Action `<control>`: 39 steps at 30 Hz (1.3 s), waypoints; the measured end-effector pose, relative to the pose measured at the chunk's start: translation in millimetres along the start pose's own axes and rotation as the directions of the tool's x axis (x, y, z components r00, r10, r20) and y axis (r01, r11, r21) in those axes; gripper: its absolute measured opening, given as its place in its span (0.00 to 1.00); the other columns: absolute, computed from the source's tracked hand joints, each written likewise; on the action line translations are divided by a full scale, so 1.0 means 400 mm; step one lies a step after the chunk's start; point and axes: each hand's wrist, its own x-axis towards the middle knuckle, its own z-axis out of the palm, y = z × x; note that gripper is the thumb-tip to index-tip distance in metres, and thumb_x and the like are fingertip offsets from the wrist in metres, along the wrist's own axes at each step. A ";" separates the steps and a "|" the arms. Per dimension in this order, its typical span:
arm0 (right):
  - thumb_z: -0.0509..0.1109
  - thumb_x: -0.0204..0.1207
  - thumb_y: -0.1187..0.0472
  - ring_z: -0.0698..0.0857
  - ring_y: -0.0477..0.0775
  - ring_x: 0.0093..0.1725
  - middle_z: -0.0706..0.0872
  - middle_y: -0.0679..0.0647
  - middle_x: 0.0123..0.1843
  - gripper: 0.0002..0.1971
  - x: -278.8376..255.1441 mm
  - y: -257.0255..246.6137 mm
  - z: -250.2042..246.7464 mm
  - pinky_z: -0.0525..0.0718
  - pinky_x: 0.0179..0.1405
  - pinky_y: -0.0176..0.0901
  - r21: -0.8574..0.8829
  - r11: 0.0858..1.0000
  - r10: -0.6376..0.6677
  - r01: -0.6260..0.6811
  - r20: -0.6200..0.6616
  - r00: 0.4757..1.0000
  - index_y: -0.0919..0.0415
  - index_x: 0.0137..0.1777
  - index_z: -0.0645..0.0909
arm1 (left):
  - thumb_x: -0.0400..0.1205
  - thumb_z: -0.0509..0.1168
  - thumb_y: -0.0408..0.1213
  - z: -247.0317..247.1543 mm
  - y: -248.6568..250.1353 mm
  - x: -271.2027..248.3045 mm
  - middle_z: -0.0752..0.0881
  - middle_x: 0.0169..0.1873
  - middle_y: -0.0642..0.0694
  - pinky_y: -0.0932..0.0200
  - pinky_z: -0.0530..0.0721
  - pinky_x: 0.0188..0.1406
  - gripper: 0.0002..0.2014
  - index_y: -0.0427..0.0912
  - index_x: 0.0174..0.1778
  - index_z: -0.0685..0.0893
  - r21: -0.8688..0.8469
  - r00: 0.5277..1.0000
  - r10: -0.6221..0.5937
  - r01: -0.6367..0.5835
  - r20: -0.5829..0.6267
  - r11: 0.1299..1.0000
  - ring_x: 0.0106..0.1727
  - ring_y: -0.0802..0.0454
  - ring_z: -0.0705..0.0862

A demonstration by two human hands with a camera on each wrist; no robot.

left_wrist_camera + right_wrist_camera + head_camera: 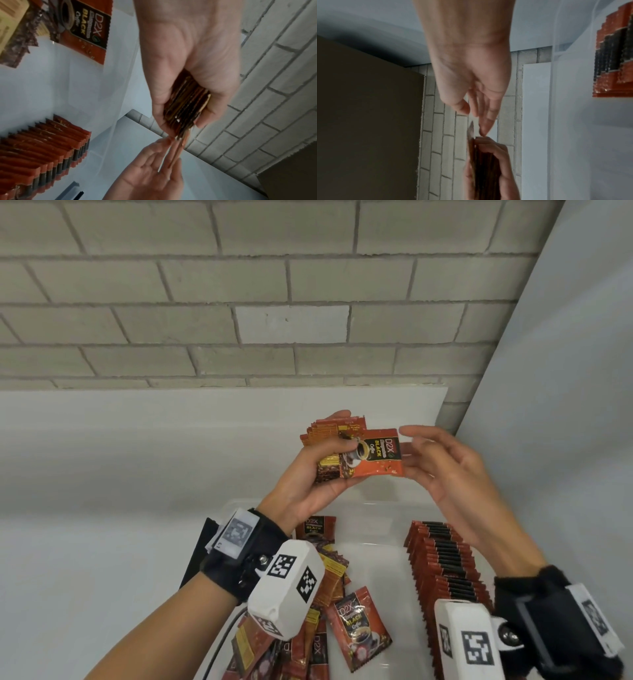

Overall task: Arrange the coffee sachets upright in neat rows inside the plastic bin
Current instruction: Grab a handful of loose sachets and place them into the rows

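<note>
My left hand (344, 433) is raised above the clear plastic bin (236, 505) and grips a thick stack of red-and-black coffee sachets (329, 440). The stack shows edge-on in the wrist views (187, 102) (486, 169). The front sachet (373, 455) sticks out to the right. My right hand (411, 451) is open, its straight fingertips (484, 129) at that sachet's right edge. A neat row of upright sachets (442, 570) (42, 152) stands along the bin's right side. Loose sachets (356, 628) lie in a heap at its left.
The bin sits on a white table (102, 508) against a grey brick wall (239, 320). A white panel (565, 405) closes the right side. A black cable (219, 645) runs beside the bin at the left. Bare bin floor (376, 563) lies between heap and row.
</note>
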 end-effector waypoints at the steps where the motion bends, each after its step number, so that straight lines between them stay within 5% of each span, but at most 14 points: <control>1: 0.64 0.82 0.58 0.90 0.55 0.47 0.91 0.59 0.46 0.12 -0.003 -0.010 0.000 0.88 0.46 0.39 0.032 0.997 0.069 -0.070 0.021 0.997 0.64 0.58 0.83 | 0.70 0.68 0.24 -0.004 -0.001 0.004 0.87 0.54 0.34 0.48 0.87 0.54 0.20 0.32 0.59 0.85 -0.004 1.000 0.015 -0.015 -0.023 1.000 0.50 0.42 0.89; 3: 0.68 0.75 0.55 0.91 0.56 0.44 0.91 0.62 0.45 0.16 -0.009 -0.023 -0.003 0.89 0.45 0.39 0.006 0.988 0.150 -0.151 0.089 0.985 0.66 0.55 0.84 | 0.71 0.68 0.24 -0.008 -0.005 0.009 0.83 0.61 0.32 0.49 0.86 0.55 0.33 0.30 0.75 0.71 -0.013 0.998 0.035 -0.036 -0.059 0.999 0.53 0.43 0.88; 5: 0.72 0.70 0.60 0.91 0.54 0.41 0.92 0.62 0.43 0.13 -0.010 -0.032 -0.008 0.89 0.42 0.37 -0.053 0.983 0.182 -0.177 0.109 0.977 0.66 0.52 0.84 | 0.72 0.68 0.24 -0.012 -0.009 0.013 0.81 0.64 0.31 0.49 0.86 0.56 0.35 0.30 0.77 0.67 -0.015 0.998 0.044 -0.045 -0.048 0.999 0.55 0.42 0.87; 9: 0.75 0.68 0.65 0.90 0.52 0.35 0.91 0.59 0.36 0.10 0.008 -0.053 -0.032 0.88 0.37 0.35 -0.248 0.949 0.217 -0.195 0.061 0.974 0.65 0.49 0.86 | 0.72 0.71 0.25 -0.010 -0.012 0.012 0.88 0.53 0.36 0.49 0.85 0.60 0.14 0.33 0.54 0.86 0.017 1.000 0.027 -0.027 -0.004 0.999 0.54 0.43 0.87; 12: 0.75 0.72 0.67 0.87 0.49 0.29 0.90 0.54 0.32 0.05 0.013 -0.089 -0.059 0.87 0.30 0.33 -0.441 0.878 0.222 -0.184 0.035 0.974 0.64 0.47 0.86 | 0.72 0.69 0.28 -0.016 -0.009 0.015 0.88 0.48 0.38 0.45 0.82 0.64 0.06 0.37 0.43 0.88 -0.021 0.998 0.034 -0.035 -0.048 0.999 0.52 0.44 0.88; 18: 0.77 0.73 0.64 0.88 0.47 0.25 0.92 0.50 0.33 0.04 0.007 -0.127 -0.050 0.83 0.27 0.30 -0.885 0.465 0.404 -0.011 0.201 0.892 0.56 0.46 0.89 | 0.79 0.65 0.25 -0.047 -0.012 0.035 0.87 0.42 0.41 0.50 0.85 0.50 0.12 0.47 0.52 0.83 0.088 0.990 0.053 -0.042 -0.130 0.995 0.43 0.44 0.87; 24: 0.75 0.76 0.63 0.82 0.42 0.16 0.86 0.51 0.21 0.04 0.014 -0.040 0.004 0.75 0.22 0.22 -0.983 0.169 0.485 0.068 0.143 0.863 0.57 0.48 0.89 | 0.80 0.65 0.24 -0.045 -0.024 0.039 0.85 0.43 0.42 0.51 0.86 0.43 0.14 0.48 0.55 0.81 0.168 0.994 -0.063 0.078 -0.091 0.983 0.44 0.45 0.87; 27: 0.73 0.77 0.64 0.80 0.41 0.14 0.81 0.48 0.16 0.05 0.006 -0.022 0.013 0.78 0.23 0.24 -0.991 0.109 0.526 0.080 0.126 0.841 0.59 0.50 0.88 | 0.80 0.65 0.25 -0.035 -0.032 0.037 0.84 0.42 0.43 0.50 0.85 0.45 0.15 0.48 0.56 0.80 0.177 0.992 -0.094 0.107 -0.079 0.978 0.44 0.46 0.86; 33: 0.72 0.78 0.64 0.82 0.45 0.17 0.79 0.46 0.14 0.05 -0.017 0.005 -0.003 0.89 0.47 0.46 -0.993 0.069 0.537 0.095 0.117 0.835 0.60 0.51 0.87 | 0.79 0.65 0.24 -0.032 -0.035 0.036 0.85 0.43 0.42 0.50 0.86 0.45 0.14 0.48 0.55 0.81 0.162 0.993 -0.108 0.116 -0.056 0.980 0.44 0.46 0.86; 39: 0.71 0.79 0.63 0.81 0.44 0.16 0.83 0.50 0.18 0.04 -0.020 0.009 -0.010 0.89 0.45 0.43 -0.993 0.093 0.536 0.078 0.116 0.836 0.60 0.50 0.87 | 0.79 0.66 0.24 -0.032 -0.033 0.035 0.85 0.44 0.41 0.49 0.85 0.45 0.14 0.47 0.54 0.83 0.133 0.991 -0.117 0.124 -0.061 0.983 0.48 0.45 0.85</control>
